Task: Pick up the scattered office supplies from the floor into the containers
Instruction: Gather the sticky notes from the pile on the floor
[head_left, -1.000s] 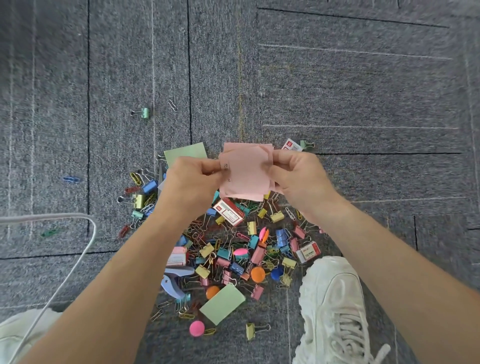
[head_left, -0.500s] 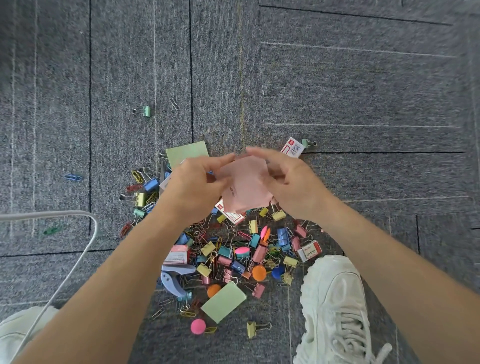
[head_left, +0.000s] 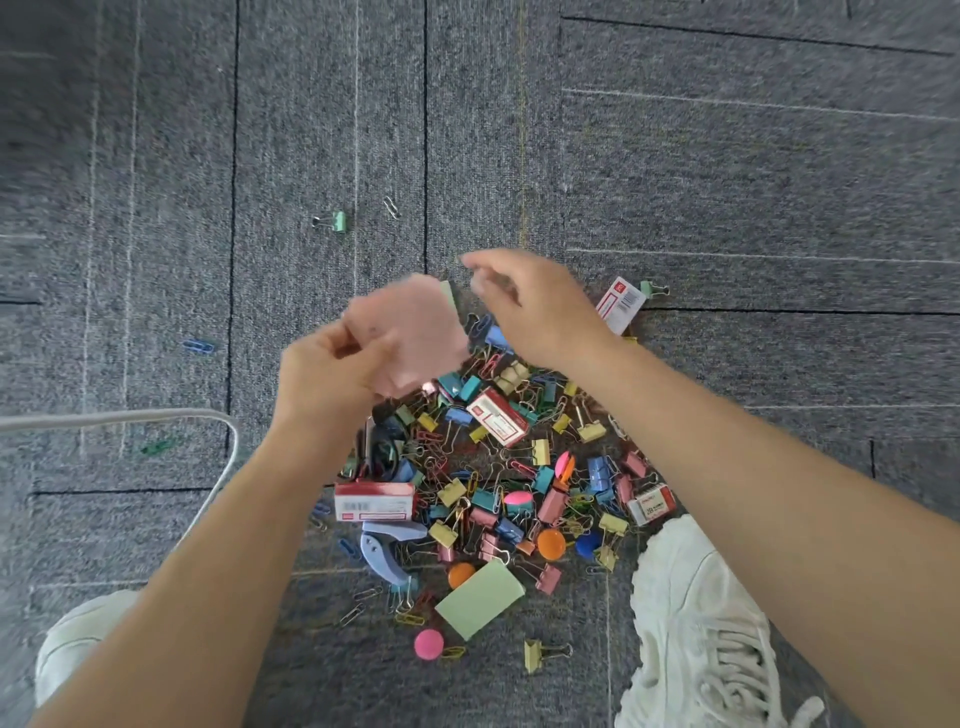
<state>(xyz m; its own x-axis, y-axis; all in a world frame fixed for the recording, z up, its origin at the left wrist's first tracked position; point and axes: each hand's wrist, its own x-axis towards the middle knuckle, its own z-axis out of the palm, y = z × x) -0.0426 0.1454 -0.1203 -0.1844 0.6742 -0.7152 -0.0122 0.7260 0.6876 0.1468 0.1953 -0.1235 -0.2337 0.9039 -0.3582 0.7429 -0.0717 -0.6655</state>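
Observation:
My left hand (head_left: 332, 374) pinches a stack of pink sticky notes (head_left: 415, 332), blurred, above the far edge of the pile. My right hand (head_left: 535, 306) hovers to the right of the notes, apart from them, fingers loosely bent and holding nothing. Below both hands a heap of coloured binder clips and paper clips (head_left: 498, 483) covers the grey carpet. In the heap lie red-and-white staple boxes (head_left: 497, 417), (head_left: 374, 501), (head_left: 621, 304), (head_left: 650, 506), a green sticky-note pad (head_left: 480, 597), a blue staple remover (head_left: 387, 553) and round pins (head_left: 428, 644). No container is in view.
My white shoes stand at the lower right (head_left: 701, 623) and lower left (head_left: 78, 639). A white cable (head_left: 156, 415) loops across the left. Stray clips lie apart from the heap: a green binder clip (head_left: 335, 222), a blue paper clip (head_left: 197, 345), a green paper clip (head_left: 158, 446).
Both hands held the pink notes before. Now my right hand has let go and moved up and right, while my left hand carries the notes leftward.

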